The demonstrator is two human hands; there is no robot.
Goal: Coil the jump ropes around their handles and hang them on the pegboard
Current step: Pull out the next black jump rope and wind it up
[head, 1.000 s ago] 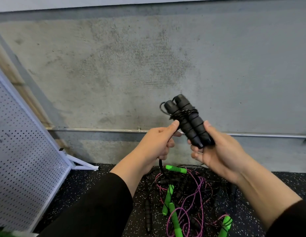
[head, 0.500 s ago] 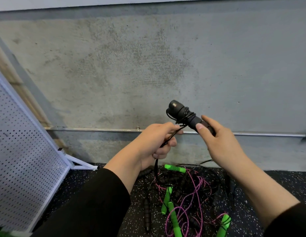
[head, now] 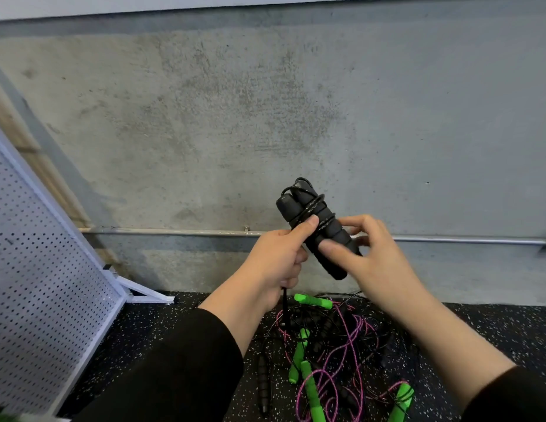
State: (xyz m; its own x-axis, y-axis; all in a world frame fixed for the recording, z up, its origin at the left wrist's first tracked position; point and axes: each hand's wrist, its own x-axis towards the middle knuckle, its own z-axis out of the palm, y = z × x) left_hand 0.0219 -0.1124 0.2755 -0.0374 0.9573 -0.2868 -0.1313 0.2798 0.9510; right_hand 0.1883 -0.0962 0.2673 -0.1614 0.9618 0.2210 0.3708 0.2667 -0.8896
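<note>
I see a bare concrete wall (head: 265, 117) filling most of the view, with a metal pipe (head: 174, 231) running along its lower part. At the left a white pegboard (head: 37, 284) leans tilted on its stand, and I see nothing hanging on the part in view. Below lies speckled black floor (head: 162, 336), and on it, between my forearms, a tangled pile of ropes (head: 335, 354) with green handles and pink cord. I hold the black handles (head: 319, 229) up in front of the wall, side by side and tilted, with black cord (head: 311, 207) wound round their upper half. My left hand (head: 274, 266) is curled round the loose cord, thumb pressed against the wraps. My right hand (head: 372, 260) pinches the handles, fingers curled behind and thumb across the front.
</note>
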